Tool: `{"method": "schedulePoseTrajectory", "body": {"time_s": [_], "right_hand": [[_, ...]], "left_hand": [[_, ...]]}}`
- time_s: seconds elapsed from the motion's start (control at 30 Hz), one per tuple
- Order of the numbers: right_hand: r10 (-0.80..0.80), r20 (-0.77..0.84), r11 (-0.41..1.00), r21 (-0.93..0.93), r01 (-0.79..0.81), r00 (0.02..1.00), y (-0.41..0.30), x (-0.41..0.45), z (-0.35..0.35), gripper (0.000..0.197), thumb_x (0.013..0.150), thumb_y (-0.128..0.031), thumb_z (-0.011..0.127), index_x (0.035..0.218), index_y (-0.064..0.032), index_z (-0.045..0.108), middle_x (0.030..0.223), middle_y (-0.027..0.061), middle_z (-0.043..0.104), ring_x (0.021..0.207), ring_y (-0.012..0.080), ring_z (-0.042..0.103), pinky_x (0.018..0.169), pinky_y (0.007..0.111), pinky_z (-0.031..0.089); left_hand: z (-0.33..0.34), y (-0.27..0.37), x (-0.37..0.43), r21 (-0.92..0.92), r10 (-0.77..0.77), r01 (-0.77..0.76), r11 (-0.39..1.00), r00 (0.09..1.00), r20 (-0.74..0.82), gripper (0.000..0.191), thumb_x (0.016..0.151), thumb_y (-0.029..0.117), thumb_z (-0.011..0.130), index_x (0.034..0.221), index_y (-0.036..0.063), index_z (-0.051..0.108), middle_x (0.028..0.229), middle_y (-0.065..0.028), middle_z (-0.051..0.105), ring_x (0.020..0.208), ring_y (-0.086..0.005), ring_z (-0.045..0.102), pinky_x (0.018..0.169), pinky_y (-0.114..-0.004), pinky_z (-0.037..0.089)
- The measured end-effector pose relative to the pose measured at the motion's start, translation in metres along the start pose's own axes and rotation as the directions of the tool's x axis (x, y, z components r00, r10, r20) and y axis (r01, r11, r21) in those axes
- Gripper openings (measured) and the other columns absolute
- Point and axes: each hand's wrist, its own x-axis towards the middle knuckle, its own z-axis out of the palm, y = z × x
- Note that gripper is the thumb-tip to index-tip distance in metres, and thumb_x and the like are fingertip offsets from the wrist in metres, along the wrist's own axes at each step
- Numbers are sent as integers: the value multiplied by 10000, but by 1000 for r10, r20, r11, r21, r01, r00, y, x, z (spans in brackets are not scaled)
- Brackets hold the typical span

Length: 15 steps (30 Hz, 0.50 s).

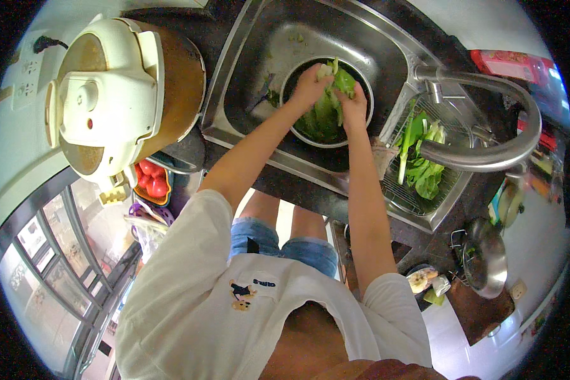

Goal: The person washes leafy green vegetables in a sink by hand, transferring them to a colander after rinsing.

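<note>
Both my hands are over a round metal bowl (372,110) in a stainless steel sink (380,52). My left hand (309,85) grips the pale stem end of a bunch of leafy greens (333,97). On the other side of the same bunch, my right hand (355,105) has its fingers around the leaves. More greens lie low in the bowl, partly hidden by my hands. A few leaf scraps (271,97) rest on the sink floor to the left of the bowl.
A curved faucet (484,159) arches over a wire drain rack (394,202) holding more greens (425,173). At left stands a rice cooker (180,85), near a basket of tomatoes (151,179). A metal pan (487,261) is at the far right.
</note>
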Motion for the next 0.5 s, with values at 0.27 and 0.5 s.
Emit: {"method": "schedulePoseTrajectory", "body": {"time_s": [0.27,0.5], "right_hand": [[-158,100,975,-142,171,982,-39,-36,-11,532,645,-50,600,1131,-21,387,1022,128,481,945,236,475,805,302,379],[-293,332,761,-488,429,897,-89,-73,2,703,568,-62,696,1133,-9,281,1030,143,369,976,275,404,828,340,344]], "left_hand": [[-1,72,-48,101,213,-198,975,963,-166,312,737,199,578,931,-30,497,891,-163,517,798,-271,518,706,-327,410],[-6,109,-71,154,128,-94,984,964,-233,260,710,109,555,899,-18,430,862,-183,434,827,-343,433,723,-391,357]]}}
